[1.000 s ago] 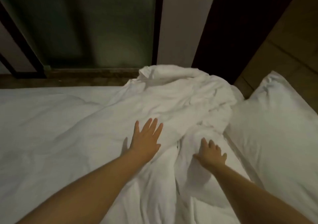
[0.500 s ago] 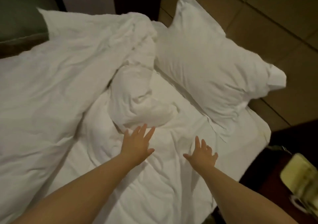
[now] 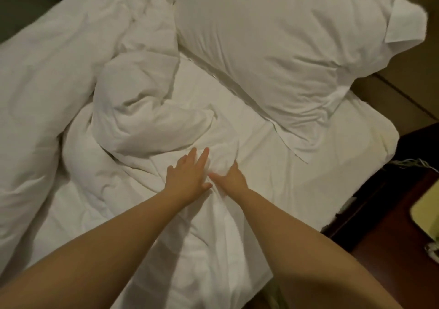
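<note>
A rumpled white duvet lies bunched across the left and middle of the bed. Beneath it a white bed sheet covers the mattress. My left hand rests flat on the wrinkled sheet, fingers straight and pointing away from me. Right beside it my right hand presses on the same wrinkled patch, thumb stretched toward the left hand; its fingers dig into a fold, and whether they pinch cloth is unclear. A large white pillow lies at the head of the bed, upper right.
A dark wooden bedside table stands at the right edge of the bed with a pale yellow-green object on it. A tan panelled wall runs behind the pillow. The bed's near edge is at the bottom centre.
My view has swung right and down toward the pillow and bedside table. Both hands have slid together on the sheet and now almost touch.
</note>
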### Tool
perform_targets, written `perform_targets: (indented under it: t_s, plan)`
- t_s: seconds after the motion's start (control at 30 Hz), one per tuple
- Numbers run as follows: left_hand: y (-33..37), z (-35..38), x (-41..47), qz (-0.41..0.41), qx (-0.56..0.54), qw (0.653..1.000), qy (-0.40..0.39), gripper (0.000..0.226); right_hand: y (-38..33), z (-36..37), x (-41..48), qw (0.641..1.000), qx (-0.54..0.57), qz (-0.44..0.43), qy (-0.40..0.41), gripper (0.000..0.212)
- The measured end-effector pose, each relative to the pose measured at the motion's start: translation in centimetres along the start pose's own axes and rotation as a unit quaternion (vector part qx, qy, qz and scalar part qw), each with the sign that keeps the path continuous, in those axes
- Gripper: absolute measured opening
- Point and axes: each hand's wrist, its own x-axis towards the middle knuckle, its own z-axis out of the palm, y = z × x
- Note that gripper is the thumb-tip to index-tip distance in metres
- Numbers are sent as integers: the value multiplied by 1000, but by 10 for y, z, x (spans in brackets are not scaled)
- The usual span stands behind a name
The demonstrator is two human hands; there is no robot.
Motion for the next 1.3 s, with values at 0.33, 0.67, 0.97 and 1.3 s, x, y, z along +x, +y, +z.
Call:
perform_targets:
  t_s: [0.33,0.67,0.97,1.3]
  plan:
    - [49,-71,49,-31,-119,988,91,76,-117,-172,19,953,7,-194,234,30]
    - [73,-107,42,-91,-554,827,37,60,-134,-196,-30,973,84,-192,92,7]
    - [16,-89,6,-121,-321,938,-38,44,-103,-73,-103,974,-26,-158,-160,25]
    - [-56,-95,-94,6,-207,843,-496,27,-98,-6,-87,960,200,151,-126,67]
